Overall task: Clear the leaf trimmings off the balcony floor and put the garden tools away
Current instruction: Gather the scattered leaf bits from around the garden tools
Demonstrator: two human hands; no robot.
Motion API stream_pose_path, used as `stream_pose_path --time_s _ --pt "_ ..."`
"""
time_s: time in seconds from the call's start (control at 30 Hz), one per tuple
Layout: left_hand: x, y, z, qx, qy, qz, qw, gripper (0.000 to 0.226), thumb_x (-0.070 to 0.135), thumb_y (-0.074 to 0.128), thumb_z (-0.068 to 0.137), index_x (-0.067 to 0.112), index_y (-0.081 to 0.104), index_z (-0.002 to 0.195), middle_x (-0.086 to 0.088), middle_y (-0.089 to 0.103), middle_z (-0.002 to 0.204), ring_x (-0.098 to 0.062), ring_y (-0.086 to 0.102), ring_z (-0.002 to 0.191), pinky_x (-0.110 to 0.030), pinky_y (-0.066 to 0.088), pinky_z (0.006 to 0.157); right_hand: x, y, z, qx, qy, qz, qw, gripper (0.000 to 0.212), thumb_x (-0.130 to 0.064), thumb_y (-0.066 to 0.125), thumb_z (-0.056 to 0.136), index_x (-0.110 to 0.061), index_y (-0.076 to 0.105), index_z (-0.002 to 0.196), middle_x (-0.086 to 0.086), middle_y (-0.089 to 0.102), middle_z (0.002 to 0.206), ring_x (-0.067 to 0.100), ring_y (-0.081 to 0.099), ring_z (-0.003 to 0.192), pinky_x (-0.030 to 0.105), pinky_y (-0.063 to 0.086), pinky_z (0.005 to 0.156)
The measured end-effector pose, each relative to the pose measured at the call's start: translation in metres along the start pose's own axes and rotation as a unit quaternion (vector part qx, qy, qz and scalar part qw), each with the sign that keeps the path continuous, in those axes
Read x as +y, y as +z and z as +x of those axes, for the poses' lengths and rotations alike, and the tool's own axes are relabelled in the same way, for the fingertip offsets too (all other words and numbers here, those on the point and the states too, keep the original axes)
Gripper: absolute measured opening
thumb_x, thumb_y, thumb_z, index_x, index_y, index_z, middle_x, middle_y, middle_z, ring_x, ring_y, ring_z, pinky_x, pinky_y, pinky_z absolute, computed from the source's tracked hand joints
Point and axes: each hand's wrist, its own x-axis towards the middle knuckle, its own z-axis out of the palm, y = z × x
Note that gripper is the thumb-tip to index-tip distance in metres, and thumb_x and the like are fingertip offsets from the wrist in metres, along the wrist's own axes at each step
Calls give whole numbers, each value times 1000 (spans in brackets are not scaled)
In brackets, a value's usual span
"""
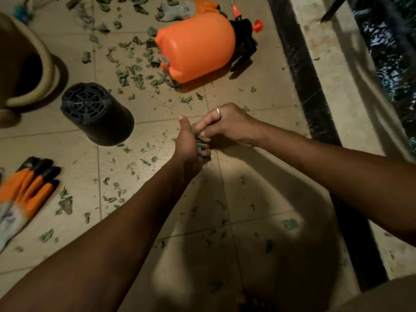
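The floor (258, 176) is pale beige tile, with a dark stone strip (301, 70) running along its right side. Green leaf trimmings (135, 77) are scattered across it, thickest around an orange sprayer (195, 46) lying on its side. A grey cloth (175, 11) lies just behind the sprayer. A black pot (99, 115) lies tipped over at the left, near a brown tub (20, 70). Orange-and-black gloves (27, 190) lie flat by the left edge.

Two hands: left (188, 143), right (227, 127); one orange sprayer (195, 45); one black pot (99, 113); leaf trimmings (66, 206) beyond counting.
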Motion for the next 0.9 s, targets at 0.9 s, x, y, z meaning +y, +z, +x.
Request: stream_pose_path --time_s 0.9 --pt "2 -32 -8 14 -22 46 999 55 71 36 100 25 39 70 7 28 58 -9 23 46 -21 16 47 52 -94 63 244 39 -424 871 41 -8 49 100 -10 58 139 15 45 145 31 43 136 36 34 119"
